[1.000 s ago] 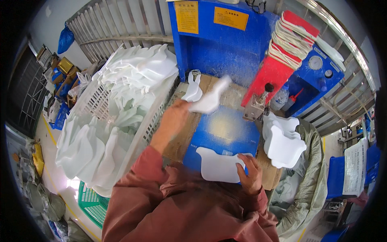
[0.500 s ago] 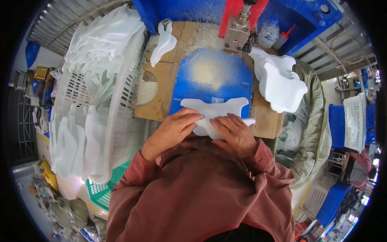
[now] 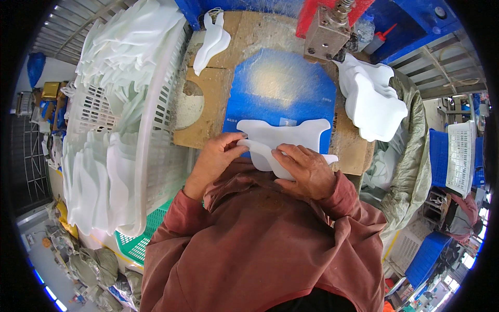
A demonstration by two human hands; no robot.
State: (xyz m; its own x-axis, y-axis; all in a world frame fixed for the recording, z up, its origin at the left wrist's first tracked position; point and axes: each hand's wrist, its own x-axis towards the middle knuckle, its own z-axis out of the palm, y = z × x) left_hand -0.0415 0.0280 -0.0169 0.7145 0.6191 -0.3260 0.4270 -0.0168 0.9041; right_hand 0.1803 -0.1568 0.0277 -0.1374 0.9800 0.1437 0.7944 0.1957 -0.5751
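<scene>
A white shaped foam piece (image 3: 299,134) lies across the front edge of the blue sheet (image 3: 278,88), close to my body. Over it is a narrower, curved white strip (image 3: 260,147), slanting down to the right. My left hand (image 3: 215,161) pinches this strip's left end between thumb and fingers. My right hand (image 3: 307,170) is closed over its other side, thumb below and fingers on top. A small white tip (image 3: 330,158) sticks out past the right fingers; which piece it belongs to is hard to tell.
White foam pieces fill a tall perforated basket (image 3: 150,140) at left. More white pieces (image 3: 375,106) are stacked at the board's right, and a narrow one (image 3: 212,44) lies far left. A metal press head (image 3: 327,34) hangs behind the sheet. A green basket (image 3: 138,244) sits low left.
My left hand has lifted the end of the narrow strip, which now stands apart from the piece beneath. The right hand has shifted slightly. The whole view has turned a little.
</scene>
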